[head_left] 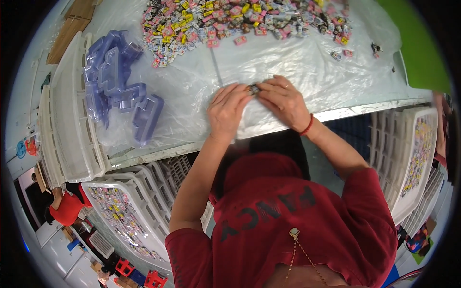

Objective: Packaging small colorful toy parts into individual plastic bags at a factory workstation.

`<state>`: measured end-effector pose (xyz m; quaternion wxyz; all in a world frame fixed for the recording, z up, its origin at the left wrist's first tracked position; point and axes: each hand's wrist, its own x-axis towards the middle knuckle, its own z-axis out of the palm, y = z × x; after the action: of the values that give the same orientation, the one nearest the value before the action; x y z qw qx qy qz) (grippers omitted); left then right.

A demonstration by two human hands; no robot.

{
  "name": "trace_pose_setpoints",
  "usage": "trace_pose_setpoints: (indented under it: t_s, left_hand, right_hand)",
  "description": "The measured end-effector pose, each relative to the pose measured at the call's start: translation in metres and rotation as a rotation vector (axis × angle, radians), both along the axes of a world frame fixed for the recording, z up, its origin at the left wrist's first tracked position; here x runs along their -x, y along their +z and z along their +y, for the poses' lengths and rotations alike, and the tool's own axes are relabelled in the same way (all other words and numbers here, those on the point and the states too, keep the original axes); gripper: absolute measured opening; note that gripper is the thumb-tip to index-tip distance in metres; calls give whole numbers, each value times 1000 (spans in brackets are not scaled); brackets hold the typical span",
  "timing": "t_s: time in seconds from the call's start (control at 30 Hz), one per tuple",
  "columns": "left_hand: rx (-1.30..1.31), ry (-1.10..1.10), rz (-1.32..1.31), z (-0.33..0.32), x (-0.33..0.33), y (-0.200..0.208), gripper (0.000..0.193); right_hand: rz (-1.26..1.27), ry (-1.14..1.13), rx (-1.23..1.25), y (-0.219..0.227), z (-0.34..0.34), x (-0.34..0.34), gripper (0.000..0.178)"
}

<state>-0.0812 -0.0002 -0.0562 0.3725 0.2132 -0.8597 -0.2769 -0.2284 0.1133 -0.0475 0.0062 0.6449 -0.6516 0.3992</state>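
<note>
Above the near part of the plastic-covered table [187, 101], my two hands meet at the fingertips. My left hand [225, 111] is closed, its fingers pinching one side of a small dark piece [254, 90]. My right hand [286, 102], with a red bracelet at the wrist, pinches the same piece from the other side. Its kind cannot be made out, as fingers cover much of it. Beyond the hands spreads a heap of tiny box-like pieces [206, 26] in pink, yellow, white and black. A few loose pieces [348, 53] lie apart at the right.
Clear bluish plastic trays [147, 120] lie jumbled on the table's left side. White crates [72, 110] stand beyond them. More stacked crates holding small colourful pieces flank me, at lower left [126, 218] and right [415, 153]. A person in red [68, 210] is at far left.
</note>
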Motion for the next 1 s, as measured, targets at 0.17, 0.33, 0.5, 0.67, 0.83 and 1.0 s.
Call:
trace_pose_setpoints:
  t_s: [0.17, 0.33, 0.5, 0.67, 0.83, 1.0]
  left_hand:
    - [240, -88, -56, -2, 1, 2, 17]
    - [289, -102, -90, -2, 2, 4, 19]
    - [259, -116, -92, -1, 3, 4, 21]
    - [276, -229, -124, -6, 1, 6, 27]
    - [315, -263, -217, -8, -3, 10, 29]
    - [282, -293, -270, -12, -11, 6, 28]
  right_hand:
    - [3, 0, 6, -2, 0, 0, 17]
    - [44, -15, 5, -1, 1, -1, 18]
    - [44, -16, 5, 0, 0, -2, 18]
    - [40, -19, 6, 0, 0, -2, 16]
    - [67, -31, -4, 0, 0, -2, 16]
    - [72, -20, -18, -1, 1, -2, 17]
